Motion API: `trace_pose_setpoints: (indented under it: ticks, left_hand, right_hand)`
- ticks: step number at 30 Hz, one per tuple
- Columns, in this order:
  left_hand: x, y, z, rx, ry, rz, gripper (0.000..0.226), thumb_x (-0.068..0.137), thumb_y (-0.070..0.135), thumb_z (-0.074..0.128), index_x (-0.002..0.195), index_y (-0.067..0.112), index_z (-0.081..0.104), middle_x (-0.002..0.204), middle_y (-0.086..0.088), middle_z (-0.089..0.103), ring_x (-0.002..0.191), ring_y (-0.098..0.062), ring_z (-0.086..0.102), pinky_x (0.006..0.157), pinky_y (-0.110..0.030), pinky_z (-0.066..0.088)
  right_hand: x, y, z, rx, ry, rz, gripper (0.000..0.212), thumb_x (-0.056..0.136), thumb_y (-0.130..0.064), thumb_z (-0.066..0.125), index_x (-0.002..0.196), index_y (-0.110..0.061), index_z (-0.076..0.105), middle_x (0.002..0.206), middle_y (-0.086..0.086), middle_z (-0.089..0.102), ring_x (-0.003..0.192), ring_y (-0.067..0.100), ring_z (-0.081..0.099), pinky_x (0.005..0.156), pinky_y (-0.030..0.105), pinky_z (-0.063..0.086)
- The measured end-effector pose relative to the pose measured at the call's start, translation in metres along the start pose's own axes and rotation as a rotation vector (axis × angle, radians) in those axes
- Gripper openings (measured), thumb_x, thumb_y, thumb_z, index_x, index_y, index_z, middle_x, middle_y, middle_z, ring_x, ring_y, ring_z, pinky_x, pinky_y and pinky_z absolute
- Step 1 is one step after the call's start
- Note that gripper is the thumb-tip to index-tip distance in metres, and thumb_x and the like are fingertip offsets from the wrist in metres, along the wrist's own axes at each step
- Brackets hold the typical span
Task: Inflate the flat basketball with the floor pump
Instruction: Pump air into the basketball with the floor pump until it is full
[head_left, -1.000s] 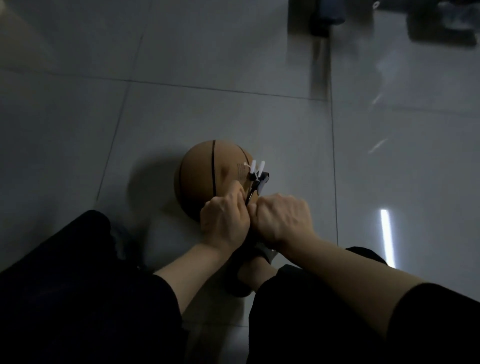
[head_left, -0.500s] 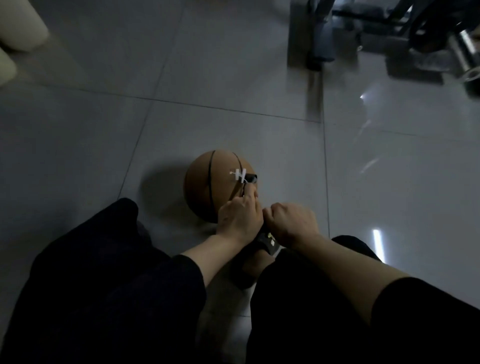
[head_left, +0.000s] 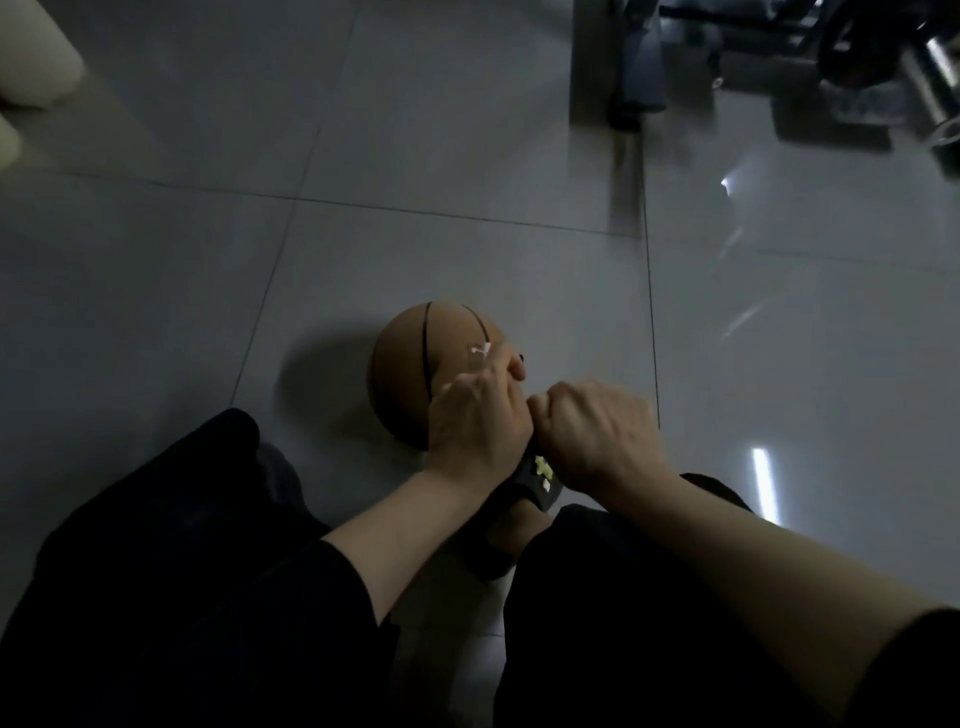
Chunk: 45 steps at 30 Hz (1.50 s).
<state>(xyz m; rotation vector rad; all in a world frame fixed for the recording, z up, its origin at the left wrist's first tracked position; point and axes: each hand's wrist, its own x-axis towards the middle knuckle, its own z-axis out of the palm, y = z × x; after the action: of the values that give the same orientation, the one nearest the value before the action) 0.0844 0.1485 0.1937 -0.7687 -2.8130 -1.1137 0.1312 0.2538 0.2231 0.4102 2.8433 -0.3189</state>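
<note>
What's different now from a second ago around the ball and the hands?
The left hand has slid forward up the basketball, its fingers now covering the black fitting and part of the white piece that stood clear before. What it grips is hidden. The right hand stays fisted close beside it, the ball stays on the floor, and the camera has tilted up.

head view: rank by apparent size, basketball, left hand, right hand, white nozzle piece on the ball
1. basketball, largest, though partly hidden behind the hands.
2-3. right hand and left hand: look alike, and both sit nearer the camera than the ball, so unranked.
4. white nozzle piece, smallest by far.
</note>
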Motion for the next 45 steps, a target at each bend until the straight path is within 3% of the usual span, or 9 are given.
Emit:
trace_pose_setpoints:
  ticks: [12,20,26,28,32,35,37,39,45]
  left_hand:
    - [0.008,-0.057,0.080,-0.077,-0.002,-0.086,0.021,0.086,0.018,0.022,0.075,0.017,0.040,0.048,0.009,0.032,0.039,-0.026,0.047,0.041,-0.027,0.031]
    - [-0.006,-0.075,0.056,-0.053,-0.094,-0.228,0.029,0.089,0.027,0.019,0.085,0.012,0.044,0.055,0.000,0.047,0.052,-0.031,0.056,0.048,-0.042,0.047]
    - [-0.022,-0.019,0.038,0.032,-0.172,-0.023,0.042,0.096,0.047,0.031,0.114,0.013,0.046,0.083,-0.011,0.069,0.078,-0.031,0.065,0.058,-0.028,0.034]
    - [-0.021,-0.002,0.022,0.018,-0.122,0.063,0.052,0.092,0.056,0.023,0.101,0.015,0.053,0.073,-0.009,0.069,0.069,-0.029,0.066,0.055,-0.026,0.032]
    - [-0.004,0.032,-0.017,-0.014,0.070,0.167,0.068,0.093,0.054,0.016,0.062,0.012,0.061,0.057,-0.011,0.064,0.054,-0.028,0.062,0.053,-0.022,0.027]
    - [0.002,0.036,-0.030,0.031,0.173,0.178,0.066,0.096,0.046,0.022,0.058,0.010,0.061,0.052,-0.013,0.062,0.050,-0.031,0.060,0.052,-0.022,0.024]
    - [-0.004,0.028,-0.021,0.056,0.166,0.145,0.060,0.096,0.039,0.025,0.060,0.009,0.062,0.051,-0.015,0.061,0.049,-0.035,0.059,0.049,-0.024,0.026]
    - [-0.010,0.014,-0.002,0.040,0.132,0.091,0.056,0.097,0.034,0.027,0.057,0.008,0.057,0.048,-0.015,0.058,0.044,-0.034,0.057,0.046,-0.024,0.027]
    - [-0.009,-0.019,0.048,0.051,0.028,0.035,0.047,0.095,0.024,0.033,0.054,0.009,0.050,0.042,-0.009,0.051,0.035,-0.025,0.051,0.045,-0.019,0.021]
  right_hand:
    - [0.061,0.028,0.066,-0.005,-0.149,0.006,0.050,0.098,-0.040,0.030,0.055,-0.015,0.038,0.054,0.000,0.038,0.047,0.016,0.033,0.046,0.029,0.018]
    - [0.055,-0.005,0.067,-0.004,-0.167,-0.042,0.050,0.098,-0.039,0.029,0.054,-0.016,0.039,0.055,-0.001,0.040,0.047,0.014,0.035,0.047,0.027,0.018]
    - [-0.005,0.020,0.045,0.128,-0.191,0.068,0.051,0.100,-0.048,0.022,0.070,-0.018,0.050,0.077,0.007,0.059,0.076,0.029,0.060,0.063,0.033,0.043]
    - [-0.016,0.024,0.025,0.118,-0.184,0.030,0.045,0.100,-0.048,0.024,0.081,-0.018,0.051,0.078,0.005,0.053,0.078,0.031,0.058,0.066,0.037,0.044]
    - [-0.024,0.018,-0.033,0.159,-0.031,-0.015,0.047,0.101,-0.044,0.019,0.064,-0.021,0.037,0.069,0.006,0.049,0.064,0.026,0.050,0.059,0.036,0.041]
    - [-0.026,0.011,-0.048,0.172,0.079,-0.034,0.048,0.101,-0.038,0.026,0.060,-0.016,0.037,0.060,0.005,0.044,0.052,0.021,0.042,0.050,0.032,0.034]
    - [-0.025,0.007,-0.035,0.131,0.095,-0.002,0.046,0.100,-0.035,0.029,0.059,-0.016,0.039,0.060,0.005,0.045,0.054,0.023,0.045,0.053,0.035,0.041]
    - [-0.020,0.005,-0.010,0.074,0.048,0.037,0.044,0.099,-0.033,0.031,0.062,-0.014,0.046,0.061,0.005,0.049,0.056,0.025,0.050,0.056,0.037,0.045]
    - [0.010,0.024,0.040,0.061,-0.056,0.089,0.048,0.097,-0.036,0.032,0.056,-0.016,0.043,0.056,0.001,0.043,0.049,0.019,0.042,0.048,0.030,0.028]
